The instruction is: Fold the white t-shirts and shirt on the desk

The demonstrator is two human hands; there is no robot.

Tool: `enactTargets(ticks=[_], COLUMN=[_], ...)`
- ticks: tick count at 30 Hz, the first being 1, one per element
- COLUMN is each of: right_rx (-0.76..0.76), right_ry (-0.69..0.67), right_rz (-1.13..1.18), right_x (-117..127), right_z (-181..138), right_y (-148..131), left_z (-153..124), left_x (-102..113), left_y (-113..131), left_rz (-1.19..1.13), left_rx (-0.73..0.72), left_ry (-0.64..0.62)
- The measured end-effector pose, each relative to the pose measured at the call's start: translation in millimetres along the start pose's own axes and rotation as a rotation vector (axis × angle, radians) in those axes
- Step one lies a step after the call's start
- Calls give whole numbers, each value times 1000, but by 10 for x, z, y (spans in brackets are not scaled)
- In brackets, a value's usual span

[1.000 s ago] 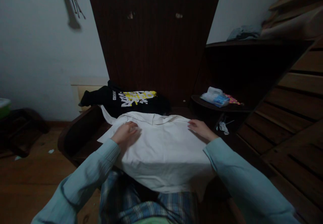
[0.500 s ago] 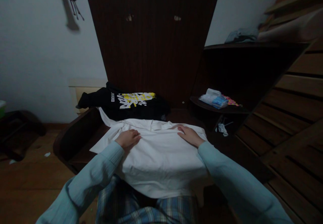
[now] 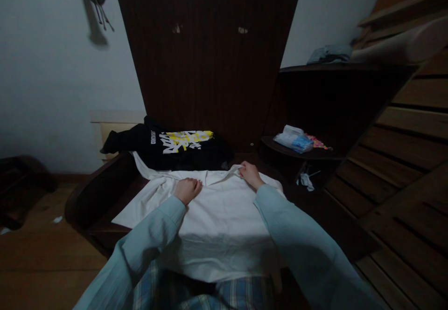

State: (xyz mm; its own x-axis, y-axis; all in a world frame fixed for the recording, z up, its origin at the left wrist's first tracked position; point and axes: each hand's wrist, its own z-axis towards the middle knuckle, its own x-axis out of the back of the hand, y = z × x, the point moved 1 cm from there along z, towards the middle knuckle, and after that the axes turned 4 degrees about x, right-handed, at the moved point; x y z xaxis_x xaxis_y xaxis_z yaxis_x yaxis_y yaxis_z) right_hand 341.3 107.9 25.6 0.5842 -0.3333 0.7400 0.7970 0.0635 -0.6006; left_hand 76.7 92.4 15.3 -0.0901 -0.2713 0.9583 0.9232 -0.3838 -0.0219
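A white collared shirt (image 3: pixel 224 217) lies spread on a dark brown seat, its front part draping down toward my knees. My right hand (image 3: pixel 250 174) pinches the edge of the collar at the far side and lifts it a little. My left hand (image 3: pixel 188 190) is on the shirt just left of the collar, its fingers curled down into the cloth. Its fingertips are hidden from view. One sleeve of the shirt (image 3: pixel 135 207) spreads out to the left.
A black garment with yellow and white print (image 3: pixel 185 142) lies behind the shirt. To the left is the seat's dark armrest (image 3: pixel 87 198). A corner shelf (image 3: pixel 268 143) at the right holds a plastic packet (image 3: pixel 294 140). Wooden slats (image 3: pixel 402 170) rise on the far right.
My right hand has moved left and away from me, from lying on the shirt to pinching its collar. My left hand has shifted slightly right and its fingers have curled in.
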Motion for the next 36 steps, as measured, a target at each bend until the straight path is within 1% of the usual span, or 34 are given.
enactTargets(ticks=[2,4,6,9,11,14,24,31,36], right_rx=[-25,-21,-6,22,27,21,32,18,22], right_ry=[100,192,237,244,244,228,204,191,232], right_rz=[121,259,411,556,568,547,509,486,458], right_x=[-74,-180,-307,-476,-539,-560,-525,-489,-429], right_z=[60,97,106,81,58,43,18,8,-21], right_y=[65,146,221,285,296,290,261,212,186], left_z=[-12,-14,-7,10,23,38,64,69,62], left_x=[-14,-34,-63,-109,-127,-134,-213,-229,-194], left_y=[21,30,24,4,-9,-22,-61,-66,-48], left_rz=[-21,-42,-67,-119,-163,-206,-205,-201,-192], left_rx=[-154,-247,-271,-274,-268,-260,-170,-164,-178], left_ry=[16,56,100,123,120,129,145,144,133])
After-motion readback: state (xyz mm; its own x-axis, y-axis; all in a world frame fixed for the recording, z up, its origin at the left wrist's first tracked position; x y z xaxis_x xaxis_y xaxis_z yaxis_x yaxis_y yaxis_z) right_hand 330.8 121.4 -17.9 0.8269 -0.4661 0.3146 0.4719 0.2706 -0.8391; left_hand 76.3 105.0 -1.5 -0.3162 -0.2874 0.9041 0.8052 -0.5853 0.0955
